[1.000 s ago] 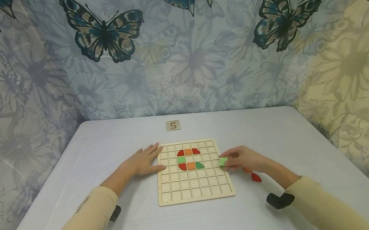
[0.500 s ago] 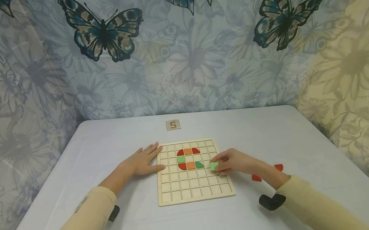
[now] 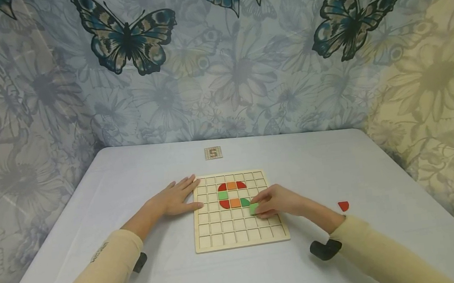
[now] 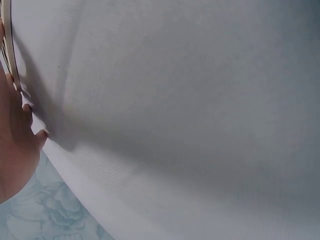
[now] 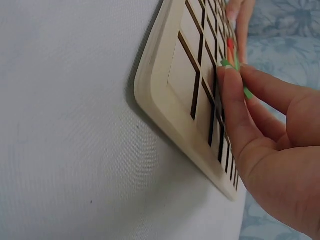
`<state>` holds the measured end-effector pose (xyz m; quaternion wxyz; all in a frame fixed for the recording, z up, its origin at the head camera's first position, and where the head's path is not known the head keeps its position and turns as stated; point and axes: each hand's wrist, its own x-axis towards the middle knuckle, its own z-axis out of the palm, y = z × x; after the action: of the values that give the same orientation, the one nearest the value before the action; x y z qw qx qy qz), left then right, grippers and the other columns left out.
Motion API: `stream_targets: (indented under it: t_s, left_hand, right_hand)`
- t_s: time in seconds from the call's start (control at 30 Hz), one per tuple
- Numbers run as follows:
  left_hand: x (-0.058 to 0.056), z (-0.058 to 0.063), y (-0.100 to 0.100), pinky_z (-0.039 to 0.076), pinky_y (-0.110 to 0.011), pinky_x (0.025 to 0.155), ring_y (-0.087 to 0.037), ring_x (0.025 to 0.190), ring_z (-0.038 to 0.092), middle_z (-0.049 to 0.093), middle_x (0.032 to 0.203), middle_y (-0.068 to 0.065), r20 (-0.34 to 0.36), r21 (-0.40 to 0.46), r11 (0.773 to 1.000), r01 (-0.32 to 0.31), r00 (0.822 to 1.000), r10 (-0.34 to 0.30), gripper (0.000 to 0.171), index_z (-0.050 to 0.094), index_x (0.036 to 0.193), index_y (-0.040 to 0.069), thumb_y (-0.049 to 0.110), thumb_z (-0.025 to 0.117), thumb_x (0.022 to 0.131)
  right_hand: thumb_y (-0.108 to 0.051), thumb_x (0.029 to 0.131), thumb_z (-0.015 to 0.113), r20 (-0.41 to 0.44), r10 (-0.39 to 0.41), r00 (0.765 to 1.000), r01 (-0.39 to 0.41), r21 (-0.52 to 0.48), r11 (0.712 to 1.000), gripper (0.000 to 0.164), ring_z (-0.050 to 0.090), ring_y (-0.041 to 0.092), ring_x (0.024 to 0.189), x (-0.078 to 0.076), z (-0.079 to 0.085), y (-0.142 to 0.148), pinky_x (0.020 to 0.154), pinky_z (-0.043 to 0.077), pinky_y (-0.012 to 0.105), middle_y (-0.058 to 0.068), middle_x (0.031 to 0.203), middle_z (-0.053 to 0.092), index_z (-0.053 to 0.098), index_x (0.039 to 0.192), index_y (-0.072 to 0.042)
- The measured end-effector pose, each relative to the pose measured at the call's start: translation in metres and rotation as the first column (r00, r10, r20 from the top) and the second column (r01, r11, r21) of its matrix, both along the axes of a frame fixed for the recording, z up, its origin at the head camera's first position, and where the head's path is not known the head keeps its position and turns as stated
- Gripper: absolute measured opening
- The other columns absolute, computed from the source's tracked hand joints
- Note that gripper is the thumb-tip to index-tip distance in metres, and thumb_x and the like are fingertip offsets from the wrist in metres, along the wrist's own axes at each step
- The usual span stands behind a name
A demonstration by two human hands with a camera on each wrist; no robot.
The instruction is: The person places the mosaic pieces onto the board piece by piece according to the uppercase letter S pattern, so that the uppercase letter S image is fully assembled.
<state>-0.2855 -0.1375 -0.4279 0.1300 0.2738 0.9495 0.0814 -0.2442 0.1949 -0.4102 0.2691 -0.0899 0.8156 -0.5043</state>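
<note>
A wooden grid board (image 3: 215,230) lies on the white table, with red, orange and green tiles set in its upper middle cells. My right hand (image 3: 280,200) pinches a light green square tile (image 3: 253,209) over the board, just below the dark green quarter-round tile (image 3: 245,202). In the right wrist view, thumb and fingertips of the right hand (image 5: 272,130) meet at the green tile, close to the grid. My left hand (image 3: 175,198) rests with fingers spread on the board's left edge. Only part of the left hand (image 4: 17,145) shows in the left wrist view.
A small card (image 3: 213,153) with an S pattern on a grid lies behind the board. A loose red rounded tile (image 3: 343,206) lies on the table (image 3: 162,277) to the right, near the right sleeve. A patterned cloth hangs behind the table.
My right hand has carried the light green tile leftward from the board's right edge to the cells below the dark green tile. The left hand stays in place.
</note>
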Motion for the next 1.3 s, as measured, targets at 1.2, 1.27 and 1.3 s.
stream_targets:
  t_s: [1.2, 1.27, 1.3]
  left_hand:
    - [-0.002, 0.0, 0.0, 0.008, -0.051, 0.113, -0.027, 0.144, 0.007, 0.006, 0.159, -0.006, 0.011, -0.019, 1.0, -0.004, 1.0, 0.005, 0.088, 0.013, 0.155, 0.016, 0.07, 0.038, 0.09]
    - [-0.001, 0.0, 0.0, 0.008, -0.051, 0.113, -0.026, 0.144, 0.007, 0.006, 0.159, -0.005, 0.012, -0.021, 1.0, -0.007, 1.0, 0.008, 0.088, 0.013, 0.155, 0.017, 0.071, 0.038, 0.089]
    - [-0.001, 0.001, 0.0, 0.008, -0.05, 0.113, -0.026, 0.144, 0.007, 0.006, 0.159, -0.005, 0.013, -0.027, 1.0, -0.01, 1.0, 0.011, 0.088, 0.013, 0.155, 0.017, 0.071, 0.038, 0.089]
  right_hand:
    - [-0.017, 0.089, 0.069, -0.039, -0.187, 0.982, 0.19, 0.063, 0.98, 0.024, 0.066, 0.018, 0.07, 0.002, 0.001, -0.012, 0.068, 0.056, 0.029, 0.008, 0.083, 0.067, 0.069, 0.105, 0.001]
    - [-0.019, 0.092, 0.066, -0.03, -0.192, 0.981, 0.193, 0.036, 0.981, 0.027, 0.065, 0.019, 0.072, 0.001, 0.003, -0.006, 0.069, 0.056, 0.03, 0.01, 0.085, 0.066, 0.067, 0.108, 0.003]
    - [-0.019, 0.093, 0.064, -0.02, -0.195, 0.981, 0.195, 0.013, 0.981, 0.029, 0.064, 0.019, 0.074, 0.001, 0.005, -0.003, 0.07, 0.056, 0.03, 0.011, 0.086, 0.065, 0.065, 0.11, 0.005]
